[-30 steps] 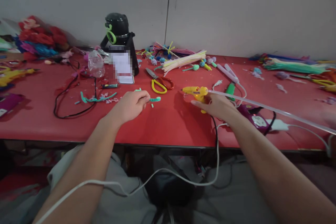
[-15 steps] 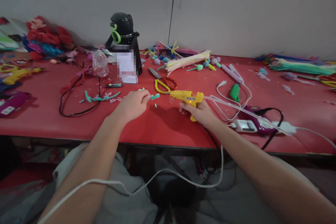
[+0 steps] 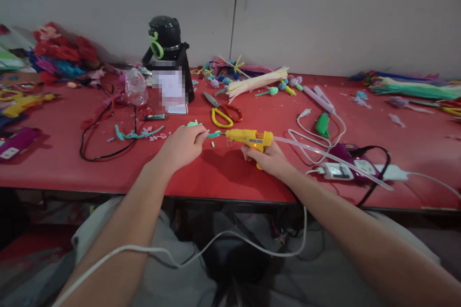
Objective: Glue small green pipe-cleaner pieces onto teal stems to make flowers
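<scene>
My right hand (image 3: 264, 154) is wrapped round a yellow hot glue gun (image 3: 249, 137), its orange light lit. A long clear glue stick (image 3: 331, 157) sticks out of the gun's back toward the lower right. Pinched in my left hand (image 3: 189, 146) is a small turquoise pipe cleaner piece (image 3: 214, 134), most of it hidden by the fingers. The gun's nozzle is at the outer end of this piece; whether they touch I cannot tell. A tiny turquoise scrap (image 3: 212, 144) lies just below. Scissors (image 3: 220, 111) with red and yellow handles rest behind the gun.
A black bottle (image 3: 166, 33) stands behind a phone (image 3: 173, 87). Pipe cleaners (image 3: 257, 84) lie along the wall. At right are a lilac hair straightener (image 3: 319, 100), a green clip (image 3: 322, 125) and a purple power strip (image 3: 347, 153) with cords. A white cable (image 3: 230, 233) hangs across my lap.
My right hand has moved the glue gun left, bringing its nozzle to the turquoise piece. My left hand has stayed nearly in place.
</scene>
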Motion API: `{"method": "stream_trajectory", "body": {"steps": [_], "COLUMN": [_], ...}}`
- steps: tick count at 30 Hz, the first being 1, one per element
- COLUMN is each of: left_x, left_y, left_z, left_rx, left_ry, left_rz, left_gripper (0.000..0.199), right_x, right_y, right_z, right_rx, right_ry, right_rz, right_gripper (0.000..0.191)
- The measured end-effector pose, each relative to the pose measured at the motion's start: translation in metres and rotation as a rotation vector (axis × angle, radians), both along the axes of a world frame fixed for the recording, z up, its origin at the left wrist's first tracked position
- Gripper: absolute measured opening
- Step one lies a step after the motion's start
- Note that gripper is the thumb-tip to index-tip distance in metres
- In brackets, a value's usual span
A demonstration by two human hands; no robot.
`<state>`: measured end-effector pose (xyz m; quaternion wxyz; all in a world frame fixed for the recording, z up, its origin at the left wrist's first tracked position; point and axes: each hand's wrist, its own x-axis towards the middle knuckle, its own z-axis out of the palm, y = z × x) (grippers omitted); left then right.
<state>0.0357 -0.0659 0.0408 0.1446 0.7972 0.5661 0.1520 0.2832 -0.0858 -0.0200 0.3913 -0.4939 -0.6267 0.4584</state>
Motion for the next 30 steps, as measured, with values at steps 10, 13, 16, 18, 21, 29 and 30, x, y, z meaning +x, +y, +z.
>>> {"method": "stream_trajectory", "body": {"steps": [10,13,16,18,21,29,30], "left_x": [-0.0012,-0.0013,-0.0012,-0.0010,-0.0007,-0.0009,-0.0012], "left_y": [0.0005,0.0008,0.0009,0.0006,-0.0001,-0.0001,-0.0001], "left_z": [0.0019,0.0017,0.0011,0.0013,0.0023,0.0033,0.0034], "left_rx": [0.006,0.001,0.004,0.005,-0.009,-0.012,-0.012], "left_ry": [-0.033,-0.025,-0.014,-0.013,-0.014,-0.022,-0.023], "left_rz": [-0.014,-0.013,-0.015,-0.018,-0.011,-0.009,-0.011], "left_gripper": [0.027,0.025,0.026,0.026,0.025,0.024,0.025], "right_x": [0.0024,0.0021,0.0017,0.0016,0.0015,0.0009,0.0008], "right_y": [0.0014,0.0013,0.0007,0.0003,-0.0001,-0.0007,-0.0009], "right_z": [-0.0087,-0.0094,-0.0085,-0.0071,-0.0049,-0.0026,-0.0019], "right_rx": [0.026,0.017,0.016,0.025,0.040,0.046,0.043], "right_ry": [-0.021,-0.026,-0.021,-0.026,-0.042,-0.061,-0.062], "right_rz": [-0.009,-0.016,-0.007,0.007,0.024,0.006,0.003], "right_gripper": [0.026,0.026,0.026,0.026,0.025,0.022,0.022]}}
